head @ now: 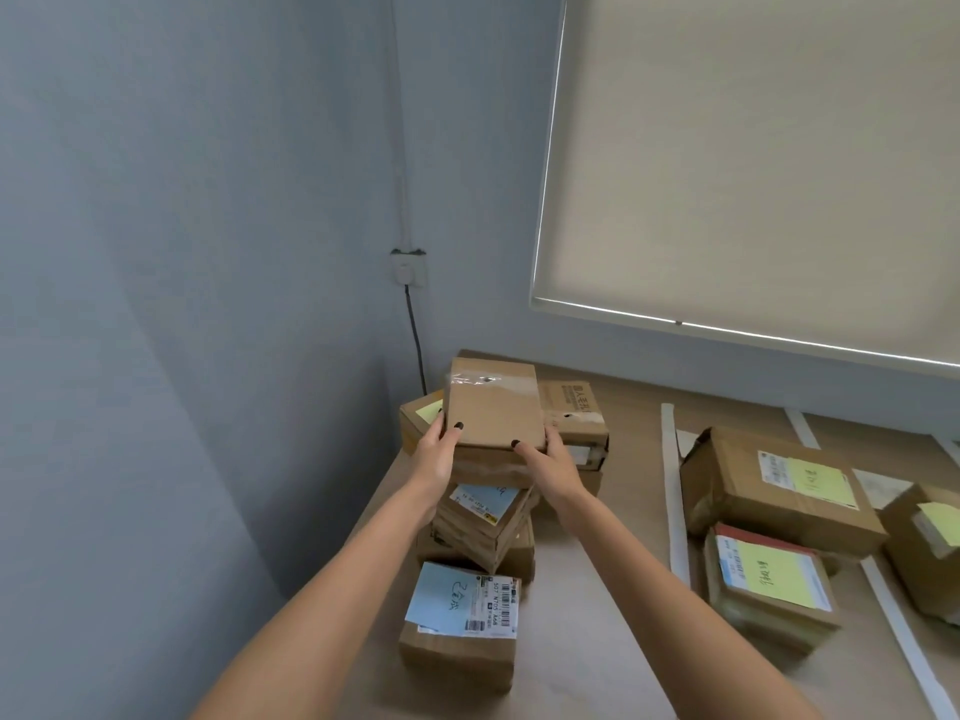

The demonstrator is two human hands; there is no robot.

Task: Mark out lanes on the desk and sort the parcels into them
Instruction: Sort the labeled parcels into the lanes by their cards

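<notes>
Both hands (498, 459) grip top parcel (492, 405)

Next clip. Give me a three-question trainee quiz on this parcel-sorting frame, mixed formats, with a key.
1. True or false: both hands grip the plain brown parcel.
2. What colour is the note on the parcel nearest the camera in the left pile? A) yellow B) blue C) pink
3. Fill in: the lanes are marked on the desk with white ____.

Key
1. True: the left hand and the right hand hold its near corners.
2. B
3. strips
</notes>
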